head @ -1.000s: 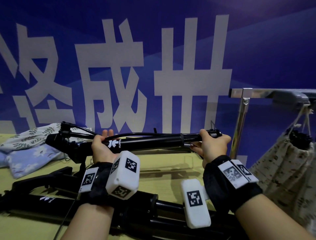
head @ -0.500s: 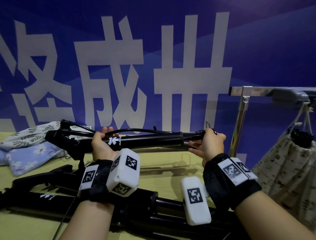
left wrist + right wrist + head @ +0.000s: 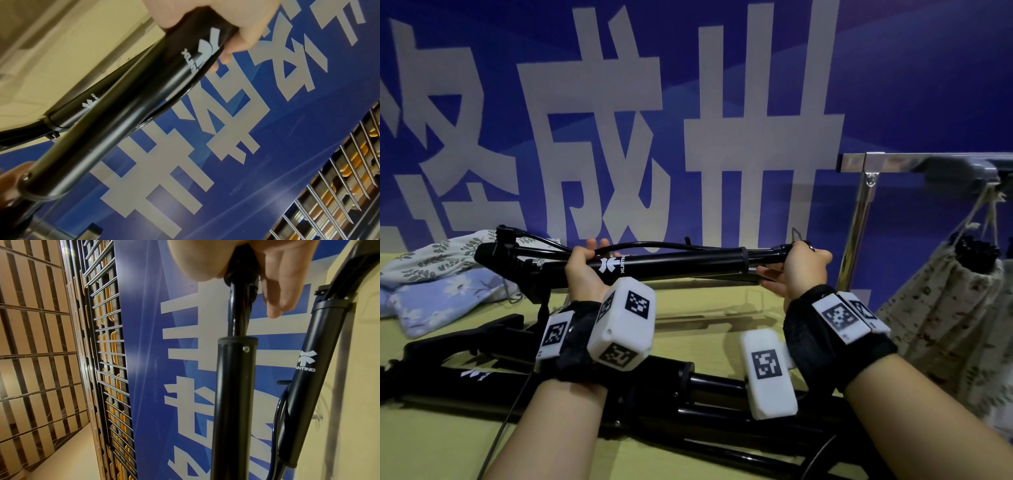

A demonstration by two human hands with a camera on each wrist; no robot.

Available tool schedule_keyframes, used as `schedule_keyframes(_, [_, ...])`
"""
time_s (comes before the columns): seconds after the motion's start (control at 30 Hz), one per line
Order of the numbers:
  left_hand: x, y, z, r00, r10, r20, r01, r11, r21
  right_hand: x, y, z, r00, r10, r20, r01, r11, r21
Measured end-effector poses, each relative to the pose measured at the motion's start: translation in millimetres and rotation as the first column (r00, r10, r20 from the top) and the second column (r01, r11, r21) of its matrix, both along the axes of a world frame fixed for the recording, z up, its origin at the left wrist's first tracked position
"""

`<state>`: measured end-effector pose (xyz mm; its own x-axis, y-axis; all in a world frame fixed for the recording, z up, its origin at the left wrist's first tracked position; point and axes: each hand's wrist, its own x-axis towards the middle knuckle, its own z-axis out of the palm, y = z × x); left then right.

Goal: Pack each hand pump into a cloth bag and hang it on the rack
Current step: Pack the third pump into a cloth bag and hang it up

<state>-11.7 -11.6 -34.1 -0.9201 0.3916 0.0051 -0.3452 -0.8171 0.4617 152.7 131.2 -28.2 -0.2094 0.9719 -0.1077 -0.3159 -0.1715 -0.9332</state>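
pump rod (image 3: 767,256) pushed further in, left hand (image 3: 582,270) wrapping barrel, right hand (image 3: 803,270) gripping handle

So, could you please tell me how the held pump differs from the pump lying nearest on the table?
The held pump is lifted level in both hands, left on its barrel, right at its handle end; the table pump lies untouched. Both are black with white logos.
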Motion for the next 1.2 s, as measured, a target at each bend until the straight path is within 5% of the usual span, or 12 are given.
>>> schedule_keyframes(0.5, [-3.5,2.7,-3.1,1.000,-0.018,0.012,0.018,1.000,0.001,-1.7,0.7,-0.5,0.996,0.008,0.086,-0.009,1.000,0.016])
schedule_keyframes(0.6, [-1.8,3.6,-2.1,0.997,-0.068,-0.045,0.064,0.995,-0.080,-3.6,-2.7,-3.3,0.993,0.071,0.093,-0.073,0.997,0.026])
schedule_keyframes(0.93, [3.1,13.7,0.4,0.992,-0.116,-0.051,0.115,0.993,-0.021,-12.9,-5.2,-9.4,0.946,0.230,0.228,-0.248,0.967,0.053])
schedule_keyframes(1.2, [-1.1,12.7,-0.2,0.992,-0.113,-0.061,0.115,0.993,0.030,-5.2,-10.8,-5.4,0.947,0.275,0.168,-0.286,0.957,0.041])
